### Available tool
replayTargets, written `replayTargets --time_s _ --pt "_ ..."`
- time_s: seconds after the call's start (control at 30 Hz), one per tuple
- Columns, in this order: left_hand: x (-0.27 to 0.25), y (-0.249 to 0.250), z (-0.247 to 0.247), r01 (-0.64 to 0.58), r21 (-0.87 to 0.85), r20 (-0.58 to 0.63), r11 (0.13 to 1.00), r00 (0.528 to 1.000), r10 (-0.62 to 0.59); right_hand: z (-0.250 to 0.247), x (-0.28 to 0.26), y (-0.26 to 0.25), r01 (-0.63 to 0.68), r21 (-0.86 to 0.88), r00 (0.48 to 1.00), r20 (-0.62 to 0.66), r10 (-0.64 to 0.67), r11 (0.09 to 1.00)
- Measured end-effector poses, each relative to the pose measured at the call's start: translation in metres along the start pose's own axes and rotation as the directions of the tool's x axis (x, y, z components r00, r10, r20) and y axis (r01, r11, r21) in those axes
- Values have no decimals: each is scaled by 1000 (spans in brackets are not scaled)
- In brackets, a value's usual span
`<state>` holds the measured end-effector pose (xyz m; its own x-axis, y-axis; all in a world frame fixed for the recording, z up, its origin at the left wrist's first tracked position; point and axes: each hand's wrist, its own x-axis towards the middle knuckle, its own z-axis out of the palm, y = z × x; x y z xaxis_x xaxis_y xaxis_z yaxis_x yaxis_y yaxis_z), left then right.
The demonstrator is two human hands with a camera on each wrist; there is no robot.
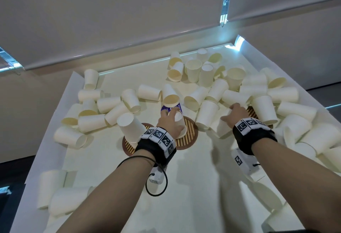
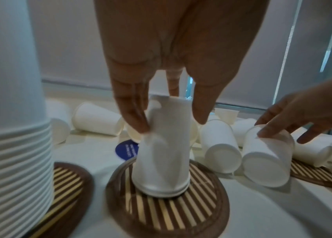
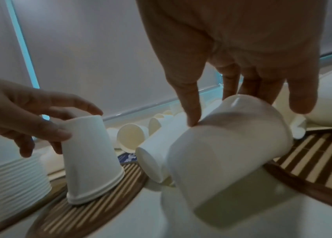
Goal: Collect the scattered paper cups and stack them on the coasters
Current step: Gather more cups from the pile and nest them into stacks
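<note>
White paper cups (image 1: 212, 77) lie scattered over the white table (image 1: 193, 186). My left hand (image 1: 170, 117) grips an upside-down cup (image 2: 163, 148) by its top, thumb (image 2: 134, 112) on one side and fingers on the other. That cup stands on the middle round striped coaster (image 2: 167, 207). A tall stack of upside-down cups (image 2: 12, 112) fills the left coaster (image 2: 69, 182). My right hand (image 3: 246, 112) holds a cup on its side (image 3: 228, 148), thumb against its wall and fingers over its far side, beside the right coaster (image 3: 314, 161).
Loose cups crowd the table's left (image 1: 96, 111), back and right (image 1: 302, 133); several more lie at the near left corner (image 1: 55, 192). A blue round label (image 2: 127, 149) lies behind the middle coaster. A wall with blinds (image 1: 129, 20) rises beyond the table.
</note>
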<state>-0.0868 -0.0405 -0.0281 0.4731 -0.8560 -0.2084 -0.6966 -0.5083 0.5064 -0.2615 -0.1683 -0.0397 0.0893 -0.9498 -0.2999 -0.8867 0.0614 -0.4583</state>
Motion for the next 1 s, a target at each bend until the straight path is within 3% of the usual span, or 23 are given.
replayTargets --time_s 0.07,0.13,0.23,0.3,0.4,0.5,0.57,0.67,0.73,0.8,0.9,1.0 --pt "-1 8 -3 -22 96 -86 995 996 30 -9 0 -4 -10 115 1000 -23 12 993" --pt "-3 16 -6 -125 106 -173 987 975 142 -19 -3 -13 -20 236 996 -81 40 972" --pt "-8 33 -7 -357 -96 -158 929 927 340 -31 -9 -30 9 379 990 -136 46 925" --pt "-14 44 -5 -404 -202 -97 892 915 392 -31 -9 -42 29 489 998 -67 4 872" --pt "-13 50 -2 -388 -206 -161 898 919 360 -29 -9 -51 -1 654 995 76 -64 757" --pt "-11 50 -9 -292 -356 -180 888 953 242 -24 -6 -54 -47 696 980 172 -103 716" --pt "-11 50 -12 -265 -399 -180 878 961 209 -21 -4 -57 -53 651 980 181 -87 758" --pt "-8 47 -15 -237 -466 -252 852 959 129 -14 1 -53 -30 590 995 93 -31 807" --pt "-4 44 -17 -210 -519 -292 829 955 60 -4 10 -43 38 431 999 18 -51 902" --pt "-2 40 -18 -192 -545 -292 816 956 30 6 15 -33 134 219 989 36 -146 966" --pt "2 33 -17 -171 -556 -262 813 965 23 20 13 -25 241 3 959 155 -239 970" --pt "1 27 -16 -156 -554 -252 818 968 14 29 16 -16 180 -3 972 156 -177 984"
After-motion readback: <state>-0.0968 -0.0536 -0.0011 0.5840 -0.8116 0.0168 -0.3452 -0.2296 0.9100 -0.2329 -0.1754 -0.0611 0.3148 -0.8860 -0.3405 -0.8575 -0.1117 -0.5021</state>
